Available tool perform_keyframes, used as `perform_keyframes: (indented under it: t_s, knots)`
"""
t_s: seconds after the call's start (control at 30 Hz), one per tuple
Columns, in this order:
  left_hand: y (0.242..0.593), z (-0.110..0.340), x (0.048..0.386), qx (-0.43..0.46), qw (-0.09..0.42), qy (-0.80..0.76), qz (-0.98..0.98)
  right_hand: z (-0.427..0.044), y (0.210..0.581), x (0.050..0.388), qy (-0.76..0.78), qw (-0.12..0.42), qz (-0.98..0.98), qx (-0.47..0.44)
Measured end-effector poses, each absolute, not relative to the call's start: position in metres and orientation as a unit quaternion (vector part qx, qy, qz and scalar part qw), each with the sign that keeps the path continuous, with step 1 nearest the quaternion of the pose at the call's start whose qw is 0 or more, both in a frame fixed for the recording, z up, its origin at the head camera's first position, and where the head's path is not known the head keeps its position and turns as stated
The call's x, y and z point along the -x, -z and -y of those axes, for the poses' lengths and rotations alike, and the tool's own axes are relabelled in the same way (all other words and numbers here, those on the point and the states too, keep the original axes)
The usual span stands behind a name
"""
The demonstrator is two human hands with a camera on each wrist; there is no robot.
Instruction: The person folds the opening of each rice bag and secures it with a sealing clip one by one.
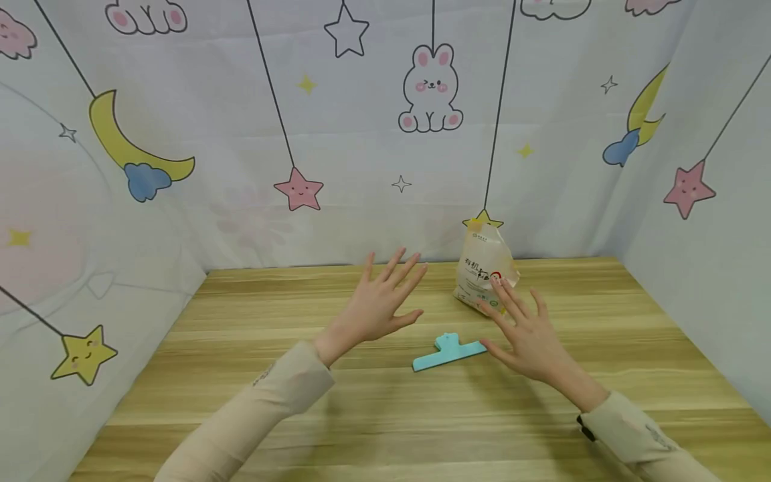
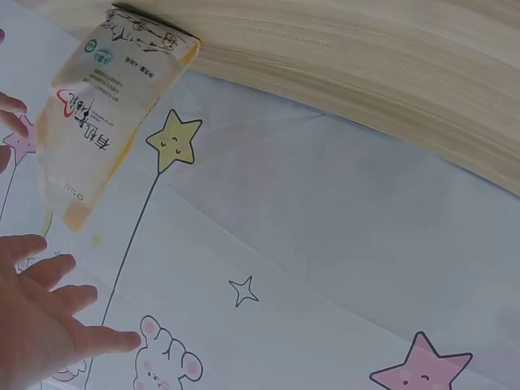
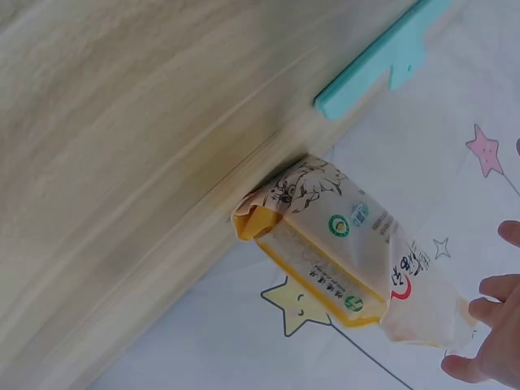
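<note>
A cream paper bag with printed characters [image 1: 476,268] [image 2: 101,106] [image 3: 341,236] stands upright near the table's back edge, its top narrowed. In front of it lies a turquoise clip with a long straight bar [image 1: 448,355] [image 3: 378,65]. The left hand [image 1: 382,301] [image 2: 41,317] is raised left of the bag, fingers spread, holding nothing. The right hand [image 1: 527,338] [image 3: 496,325], its fingers spread too, is in front of the bag and covers part of its lower right in the head view. Its thumb is by the clip's right end; contact there cannot be told.
The wooden table [image 1: 271,402] ends at the back against a white curtain [image 1: 361,134] printed with stars, moons and rabbits. Similar cloth hangs along the left and right sides. A small black object [image 1: 585,428] shows at the right sleeve's cuff.
</note>
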State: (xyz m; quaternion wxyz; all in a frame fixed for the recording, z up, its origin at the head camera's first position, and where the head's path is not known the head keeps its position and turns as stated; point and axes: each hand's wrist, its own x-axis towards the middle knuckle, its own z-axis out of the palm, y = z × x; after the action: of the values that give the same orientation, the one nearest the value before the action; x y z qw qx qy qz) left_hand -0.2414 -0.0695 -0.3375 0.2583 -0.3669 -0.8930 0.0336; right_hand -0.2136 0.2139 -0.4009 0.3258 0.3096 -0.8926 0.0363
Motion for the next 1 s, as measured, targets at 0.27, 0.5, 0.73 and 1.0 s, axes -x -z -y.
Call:
perform_keyframes:
  t_s: [0.27,0.5,0.73,1.0]
  knots:
    - [0.329,0.063,0.249,0.384,0.294,-0.040,0.874,-0.217,0.397,0.215,-0.039,0.339,0.888,-0.309]
    - [0.326,0.056,0.255,0.397,0.305,-0.034,0.865,-0.217,0.397,0.216,-0.069,0.347,0.886,-0.300]
    - [0.326,0.046,0.260,0.405,0.348,-0.042,0.844,-0.216,0.396,0.220,-0.102,0.380,0.879,-0.271]
    - [0.324,0.039,0.272,0.417,0.389,-0.042,0.821,-0.216,0.394,0.222,-0.159,0.370,0.888,-0.221]
